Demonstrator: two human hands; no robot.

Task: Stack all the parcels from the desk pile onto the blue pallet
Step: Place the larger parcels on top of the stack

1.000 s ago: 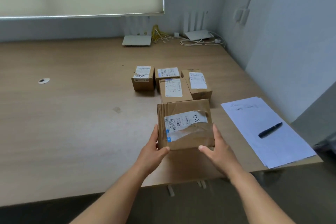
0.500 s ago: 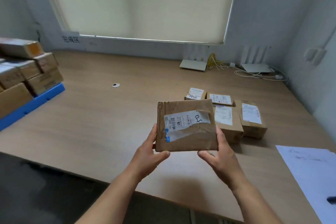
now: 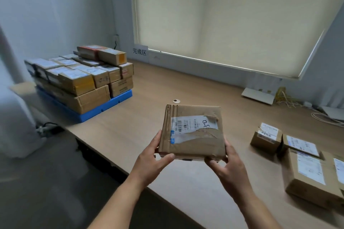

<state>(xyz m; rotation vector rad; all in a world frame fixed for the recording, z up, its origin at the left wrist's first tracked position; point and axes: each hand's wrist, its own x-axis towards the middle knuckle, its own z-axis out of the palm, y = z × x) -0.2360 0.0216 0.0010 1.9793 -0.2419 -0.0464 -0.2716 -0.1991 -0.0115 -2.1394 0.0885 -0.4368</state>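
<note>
While both hands carry it in the air above the near edge of the desk [image 3: 186, 87], the flat brown parcel [image 3: 192, 132] faces up toward the camera, showing a white shipping label with a barcode, a handwritten mark and a torn strip of clear tape. It touches nothing but the hands. The left hand [image 3: 150, 161] grips the parcel's near left corner, with the thumb lying over the top edge and the fingers curled beneath. The right hand [image 3: 229, 167] grips the near right corner in the same way, thumb on top and fingers wrapped round the side and underside.

Toward the right edge of the desk, well apart from the held parcel, lies the desk pile [image 3: 307, 163]: several labelled cardboard boxes touching one another, with a small box [image 3: 266, 137] at its far left and the others partly cut off by the frame.

At the far left corner of the desk sits the blue pallet [image 3: 111, 105], loaded with stacked parcels [image 3: 81, 78] in several layers; a long box lies across the top at the back.

Between the pallet and the held parcel, a small white disc [image 3: 176, 100] lies flat on the desk. Along the far edge, a sign [image 3: 140, 51] with printed characters is fixed to the wall below a drawn blind [image 3: 223, 15], and a white router [image 3: 258, 95] stands beside a tangle of yellow cables [image 3: 283, 96].
</note>
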